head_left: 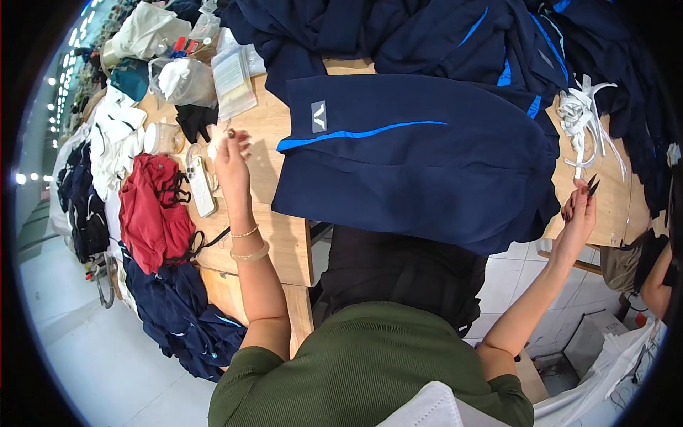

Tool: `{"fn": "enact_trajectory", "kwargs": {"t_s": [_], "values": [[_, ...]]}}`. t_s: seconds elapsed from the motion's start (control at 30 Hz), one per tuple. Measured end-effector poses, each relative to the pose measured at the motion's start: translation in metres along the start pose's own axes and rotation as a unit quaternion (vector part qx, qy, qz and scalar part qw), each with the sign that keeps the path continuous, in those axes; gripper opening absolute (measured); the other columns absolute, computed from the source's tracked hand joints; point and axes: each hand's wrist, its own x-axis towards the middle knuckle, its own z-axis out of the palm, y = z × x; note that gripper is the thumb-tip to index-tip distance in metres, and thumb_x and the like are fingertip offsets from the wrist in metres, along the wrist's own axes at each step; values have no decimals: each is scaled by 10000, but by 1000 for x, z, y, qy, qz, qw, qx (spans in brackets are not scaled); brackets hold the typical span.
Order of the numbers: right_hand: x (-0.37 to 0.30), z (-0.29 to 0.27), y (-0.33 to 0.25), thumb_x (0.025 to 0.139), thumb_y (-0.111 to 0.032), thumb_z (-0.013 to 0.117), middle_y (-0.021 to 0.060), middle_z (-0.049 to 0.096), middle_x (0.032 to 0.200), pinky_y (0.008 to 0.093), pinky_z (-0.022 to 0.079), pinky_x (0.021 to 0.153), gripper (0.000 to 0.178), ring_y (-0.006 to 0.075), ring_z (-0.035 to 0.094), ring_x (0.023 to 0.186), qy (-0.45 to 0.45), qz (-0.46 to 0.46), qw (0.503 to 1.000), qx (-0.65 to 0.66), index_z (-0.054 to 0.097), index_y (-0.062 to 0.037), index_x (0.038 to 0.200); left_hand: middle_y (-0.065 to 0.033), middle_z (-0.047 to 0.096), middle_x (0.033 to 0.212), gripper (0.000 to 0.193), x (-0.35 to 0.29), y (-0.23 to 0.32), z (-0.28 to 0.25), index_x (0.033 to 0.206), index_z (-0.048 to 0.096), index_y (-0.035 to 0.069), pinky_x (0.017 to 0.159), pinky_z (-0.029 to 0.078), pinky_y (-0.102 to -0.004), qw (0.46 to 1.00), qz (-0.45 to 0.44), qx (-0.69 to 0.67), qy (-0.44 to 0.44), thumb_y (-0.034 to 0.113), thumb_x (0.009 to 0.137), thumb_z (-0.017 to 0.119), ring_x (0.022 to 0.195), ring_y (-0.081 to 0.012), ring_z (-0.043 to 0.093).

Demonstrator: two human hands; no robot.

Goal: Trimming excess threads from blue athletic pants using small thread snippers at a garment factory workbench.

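A navy garment piece (pixel 427 171) with a blue curved stripe and a small dark patch with a white mark lies in front of me, its near edge over my lap. My left hand (pixel 233 158) is raised to the left of it, fingers curled; a pale bit (pixel 215 139) shows by the fingertips, too small to name. To the garment's right, my right hand (pixel 580 213) is closed on small black thread snips (pixel 593 185), points up. Touching its fingertips is the end of a white strip from a tangled bunch of white cords (pixel 580 114).
More navy garments (pixel 441 35) are heaped along the far side. On the left are a phone (pixel 201 186), a clear tub (pixel 162 138), plastic bags (pixel 183 82), red cloth (pixel 153 206) and white cloth (pixel 114 142). Another person's arm (pixel 658 281) shows at far right.
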Motion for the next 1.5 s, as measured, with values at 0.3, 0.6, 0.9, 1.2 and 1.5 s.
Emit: {"fn": "enact_trajectory", "kwargs": {"t_s": [0.3, 0.6, 0.9, 1.2, 1.5], "values": [[-11, 52, 0, 901, -110, 618, 27, 599, 862, 227, 436, 776, 131, 91, 536, 811, 53, -120, 984, -122, 617, 17, 933, -70, 667, 865, 171, -17, 5, 31, 936, 629, -28, 750, 466, -238, 984, 101, -106, -103, 115, 952, 536, 804, -107, 610], [-19, 67, -4, 901, -112, 625, 18, 600, 871, 220, 431, 796, 127, 85, 538, 821, 25, -113, 988, -102, 619, 12, 929, -35, 656, 912, 224, -27, -6, 7, 953, 639, 6, 710, 438, -247, 972, 77, 79, -208, 216, 931, 568, 814, -113, 575], [-30, 83, -13, 902, -99, 621, 20, 596, 864, 220, 440, 808, 110, 82, 533, 819, -1, -119, 989, -87, 612, 9, 919, 40, 558, 669, 90, -16, -9, 16, 961, 578, 6, 533, 360, -175, 980, 81, -81, -165, 86, 920, 569, 596, -20, 474], [-76, 181, -56, 822, -22, 640, 37, 614, 988, 243, 480, 795, 211, 102, 584, 847, -375, -71, 924, -3, 654, 16, 1029, 44, 581, 712, 78, -46, 72, 44, 990, 555, 21, 529, 366, -124, 901, -30, -333, -277, 78, 938, 560, 603, 19, 485], [-64, 209, -69, 787, -48, 715, -21, 546, 675, 184, 375, 571, 120, 30, 466, 623, -321, -111, 940, 15, 611, 9, 807, 6, 632, 845, 228, -68, 121, 68, 1097, 527, 10, 623, 425, -142, 866, 45, -239, -437, 59, 893, 615, 725, -11, 566]]}}
